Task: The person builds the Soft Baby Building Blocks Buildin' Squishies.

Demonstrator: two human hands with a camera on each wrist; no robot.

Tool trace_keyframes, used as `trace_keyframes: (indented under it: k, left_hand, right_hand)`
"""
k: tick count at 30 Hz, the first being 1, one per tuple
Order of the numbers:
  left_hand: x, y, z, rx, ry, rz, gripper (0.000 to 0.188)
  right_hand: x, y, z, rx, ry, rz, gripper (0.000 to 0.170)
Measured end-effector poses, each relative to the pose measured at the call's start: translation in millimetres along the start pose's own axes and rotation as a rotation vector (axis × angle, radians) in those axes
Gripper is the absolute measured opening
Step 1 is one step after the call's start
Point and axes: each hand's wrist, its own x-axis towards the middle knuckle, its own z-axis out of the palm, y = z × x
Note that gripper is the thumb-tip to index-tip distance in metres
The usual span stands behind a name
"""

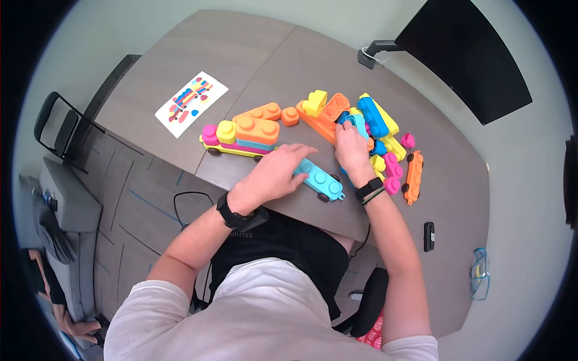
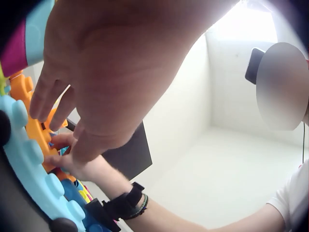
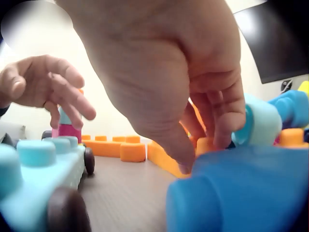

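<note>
- While the left hand [image 1: 272, 172] hangs loosely spread above the light-blue wheeled base [image 1: 323, 182] at frame centre, the right hand [image 1: 352, 150] reaches into loose blocks [image 1: 374, 117], upper right of centre.
- The base lies between the hands, probably for easy reach.
- The right hand half-hides an orange piece [image 3: 205, 145]; whether it's pinched cannot be told.

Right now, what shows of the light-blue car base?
The light-blue car base looks plastic: long, flat, round studs in one row, dark wheels, a small tab at one end. It stands upright on the table near the edge, no blocks on visible studs. The left hand is over its other end, contact unclear.
</note>
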Motion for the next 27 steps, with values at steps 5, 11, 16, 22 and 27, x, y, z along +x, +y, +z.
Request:
trace_keyframes:
  k: [5, 11, 16, 22, 27]
  left_hand:
    - [-4, -15, 10, 0.194, 0.122, -0.026, 0.062]
    - [6, 13, -20, -0.218, 0.31, -0.098, 0.06]
    - [0, 14, -32, -0.003, 0.292, -0.047, 0.061]
    - [-5, 6, -29, 0.07, 0.267, -0.093, 0.054]
    - [-13, -6, -10, 0.262, 0.165, -0.151, 0.058]
  right_hand:
    - [-14, 6, -39, 0.278, 0.093, 0.011, 0.036]
    - [-70, -17, -118, 0.532, 0.093, 0.045, 0.037]
    - [-127, -51, -97, 0.703, 0.125, 0.031, 0.038]
    - [-137, -61, -75, 0.54, 0.199, -0.053, 0.042]
    - [-134, -58, -70, 0.645, 0.116, -0.011, 0.055]
